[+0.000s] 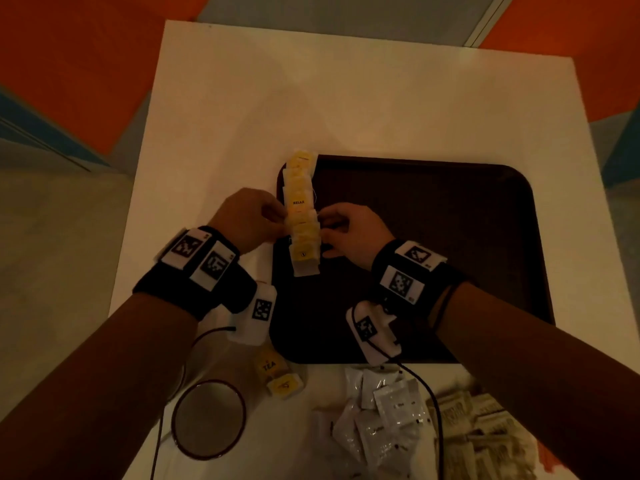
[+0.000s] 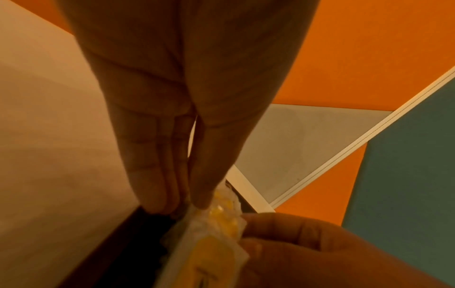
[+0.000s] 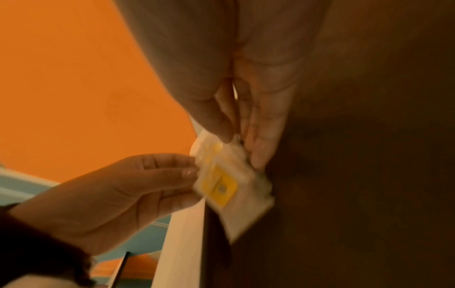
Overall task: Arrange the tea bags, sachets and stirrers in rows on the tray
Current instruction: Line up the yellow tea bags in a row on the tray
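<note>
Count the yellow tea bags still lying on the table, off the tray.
2. The tea bag marked TEA lies just nearer than the near left corner of the tray; the second tea bag overlaps its near side. More may be hidden.

Brown packets (image 1: 485, 434) run blurred off the bottom edge, print on the white sachets (image 1: 384, 420) is too small to read, and the tea bag (image 3: 227, 188) is smeared in the right wrist view.
</note>
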A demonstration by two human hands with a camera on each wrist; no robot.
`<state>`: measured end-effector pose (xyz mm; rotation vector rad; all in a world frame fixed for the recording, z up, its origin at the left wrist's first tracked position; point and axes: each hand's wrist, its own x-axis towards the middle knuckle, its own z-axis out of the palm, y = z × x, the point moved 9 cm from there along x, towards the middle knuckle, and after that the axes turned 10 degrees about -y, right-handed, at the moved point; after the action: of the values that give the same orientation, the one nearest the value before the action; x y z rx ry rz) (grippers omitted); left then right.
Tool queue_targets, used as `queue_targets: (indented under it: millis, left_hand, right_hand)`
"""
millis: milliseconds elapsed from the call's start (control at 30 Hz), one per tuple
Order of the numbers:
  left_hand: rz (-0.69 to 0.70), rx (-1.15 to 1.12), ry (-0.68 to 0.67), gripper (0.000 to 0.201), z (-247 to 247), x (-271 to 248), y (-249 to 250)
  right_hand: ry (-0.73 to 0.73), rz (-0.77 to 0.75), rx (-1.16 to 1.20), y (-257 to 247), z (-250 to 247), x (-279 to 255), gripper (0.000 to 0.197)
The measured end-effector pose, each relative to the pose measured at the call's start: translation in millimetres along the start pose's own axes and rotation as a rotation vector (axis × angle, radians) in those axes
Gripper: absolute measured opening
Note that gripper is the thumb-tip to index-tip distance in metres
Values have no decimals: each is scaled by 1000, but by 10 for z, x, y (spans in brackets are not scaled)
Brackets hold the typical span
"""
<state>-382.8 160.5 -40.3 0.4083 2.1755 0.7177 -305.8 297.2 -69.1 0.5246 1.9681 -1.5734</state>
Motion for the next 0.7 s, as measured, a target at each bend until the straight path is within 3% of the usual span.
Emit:
queue_targets:
  millis: [167, 300, 467, 700]
  left_hand:
    - [20, -11, 111, 28, 66, -78, 17]
    - [42, -87, 192, 29, 32, -140, 3]
    - [87, -200, 253, 31, 30, -188, 9]
    - [75, -86, 272, 35, 2, -111, 37]
  right_hand:
    - [29, -76, 48, -9, 128, -49, 20]
    - [119, -122, -77, -15, -3, -47, 21]
    - [56, -227, -155, -108, 102, -57, 39]
    - [3, -276, -273, -231, 155, -24, 53]
